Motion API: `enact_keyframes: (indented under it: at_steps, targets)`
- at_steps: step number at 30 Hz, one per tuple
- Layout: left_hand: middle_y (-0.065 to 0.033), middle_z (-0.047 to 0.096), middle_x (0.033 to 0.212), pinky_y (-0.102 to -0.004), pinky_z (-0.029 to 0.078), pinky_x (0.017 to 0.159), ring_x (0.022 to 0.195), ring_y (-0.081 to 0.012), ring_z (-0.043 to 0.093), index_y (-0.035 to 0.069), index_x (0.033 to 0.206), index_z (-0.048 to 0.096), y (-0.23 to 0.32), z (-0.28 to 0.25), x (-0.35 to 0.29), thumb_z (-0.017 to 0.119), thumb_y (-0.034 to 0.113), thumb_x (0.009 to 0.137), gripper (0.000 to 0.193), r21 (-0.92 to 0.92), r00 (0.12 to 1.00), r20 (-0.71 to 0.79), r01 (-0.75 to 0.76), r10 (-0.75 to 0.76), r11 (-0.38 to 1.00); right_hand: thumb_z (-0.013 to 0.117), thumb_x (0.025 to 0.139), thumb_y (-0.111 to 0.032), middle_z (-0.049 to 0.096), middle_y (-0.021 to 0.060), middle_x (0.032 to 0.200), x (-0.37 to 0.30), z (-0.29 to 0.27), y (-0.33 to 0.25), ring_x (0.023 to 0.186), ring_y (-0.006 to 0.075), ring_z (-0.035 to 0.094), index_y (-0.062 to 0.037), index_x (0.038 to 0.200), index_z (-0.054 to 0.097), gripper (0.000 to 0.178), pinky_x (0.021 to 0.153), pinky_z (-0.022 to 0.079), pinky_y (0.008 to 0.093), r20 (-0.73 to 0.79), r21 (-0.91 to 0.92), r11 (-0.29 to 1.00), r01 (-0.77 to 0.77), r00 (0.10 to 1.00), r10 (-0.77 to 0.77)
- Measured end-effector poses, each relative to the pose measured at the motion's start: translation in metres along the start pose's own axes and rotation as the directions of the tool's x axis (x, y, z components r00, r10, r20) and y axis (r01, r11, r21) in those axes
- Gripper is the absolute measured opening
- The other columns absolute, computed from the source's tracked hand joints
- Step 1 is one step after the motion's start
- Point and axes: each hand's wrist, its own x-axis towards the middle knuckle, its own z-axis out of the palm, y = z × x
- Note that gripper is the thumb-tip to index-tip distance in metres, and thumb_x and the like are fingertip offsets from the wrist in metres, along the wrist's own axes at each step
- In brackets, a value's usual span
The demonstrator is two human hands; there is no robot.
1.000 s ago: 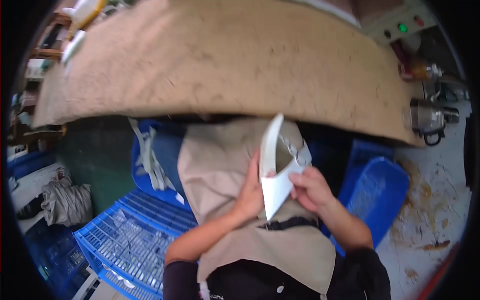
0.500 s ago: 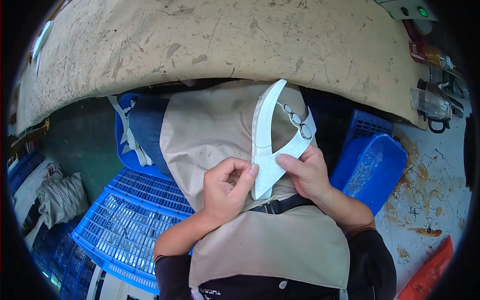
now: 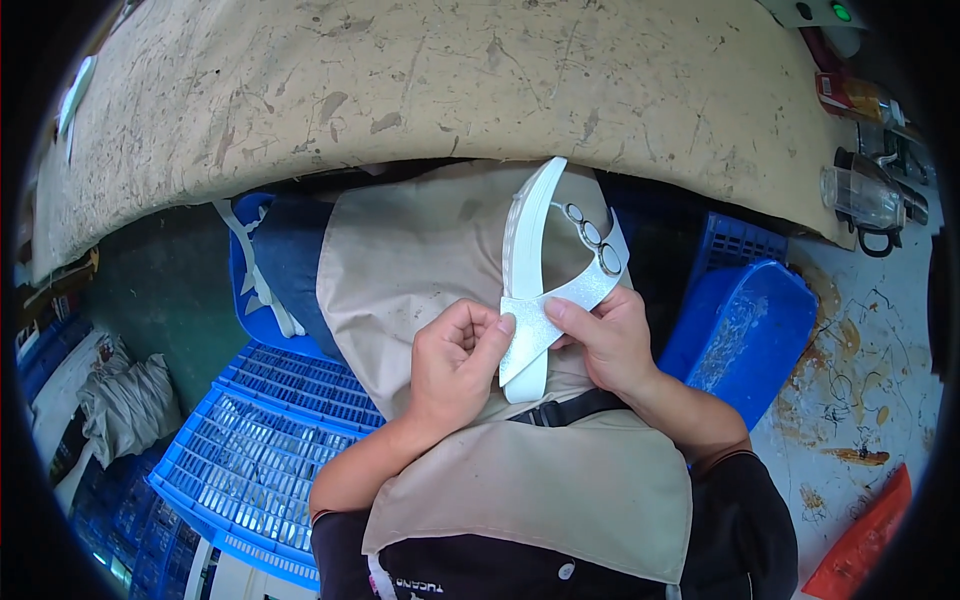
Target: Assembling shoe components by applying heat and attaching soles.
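Note:
A white sandal sole (image 3: 525,240) stands on its edge above my lap. A glittery white strap (image 3: 533,330) with round, metal-rimmed ornaments (image 3: 591,233) wraps over its near part. The strap's pointed end crosses the sole, and the sole's rounded end sticks out below it. My left hand (image 3: 458,358) pinches the strap and sole edge at the left between thumb and bent fingers. On the other side, my right hand (image 3: 610,345) grips the strap, thumb on the glittery face and fingers underneath.
A stained tan-covered table (image 3: 420,90) spans the front. A blue slatted crate (image 3: 250,450) stands at my left, a blue bin (image 3: 750,335) at my right. White strips (image 3: 262,270) hang in another blue container. A glass jug (image 3: 865,200) and red bag (image 3: 862,540) lie far right.
The strap has shifted and turned on the sole, so more of the sole's rounded end shows below it. Both hands keep their grip, with the left thumb slightly higher.

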Motion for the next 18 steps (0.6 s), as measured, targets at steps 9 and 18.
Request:
enact_keyframes:
  at_steps: [9,18]
  targets:
    - [-0.0015,0.059,0.069,-0.0196,0.040,0.056,0.059,-0.0063,0.048,-0.001,0.084,0.060,0.005,-0.010,0.001,0.064,0.011,0.094,0.016,0.043,0.989,0.065,0.133,-0.135,0.990,0.070,0.087,-0.002,0.070,0.0123,0.082,0.002,0.005,-0.003,0.064,0.0129,0.064,0.0064,0.098,0.067,0.014,0.055,0.054,0.0201,-0.034,-0.155,0.988,0.016,0.999,-0.022]
    - [-0.0018,0.057,0.064,-0.0226,0.042,0.055,0.058,-0.0091,0.050,0.001,0.078,0.057,-0.003,-0.021,-0.009,0.065,0.016,0.094,0.023,0.179,0.983,0.172,0.036,-0.068,0.983,0.068,0.088,-0.003,0.070,0.0141,0.084,0.007,0.007,0.000,0.064,0.0143,0.066,0.0066,0.102,0.065,0.017,0.054,0.055,0.0194,-0.005,-0.088,0.996,0.002,1.000,-0.003]
